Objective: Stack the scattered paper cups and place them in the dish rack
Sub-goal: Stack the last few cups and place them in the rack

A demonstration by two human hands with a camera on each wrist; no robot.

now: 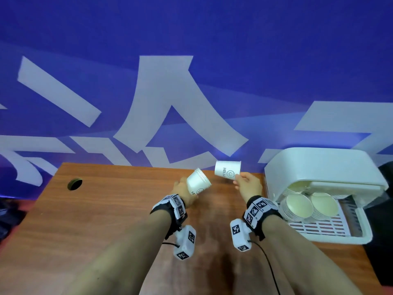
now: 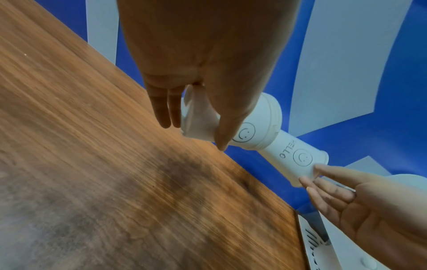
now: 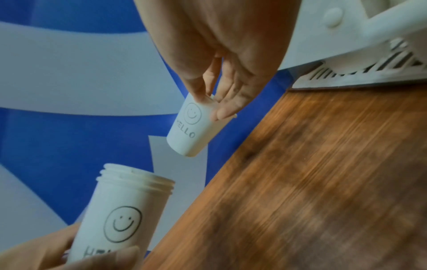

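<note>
My left hand (image 1: 183,191) grips a stack of nested white paper cups (image 1: 197,180) near its base, the open mouth tilted up and to the right. Several rims show at the stack's mouth (image 3: 136,178). My right hand (image 1: 244,182) pinches a single white cup (image 1: 227,171) with a smiley face and "HELLO" by its rim. That single cup (image 3: 193,126) hangs bottom-first toward the stack, a short gap away. In the left wrist view the stack (image 2: 251,126) and the single cup (image 2: 298,160) line up end to end. The white dish rack (image 1: 361,236) stands at the right.
The wooden table (image 1: 95,220) has a round cable hole (image 1: 74,184) at the back left. Inside the rack, under its raised white lid (image 1: 319,165), lean pale bowls (image 1: 298,206) and plates. A blue wall with white shapes rises behind the table.
</note>
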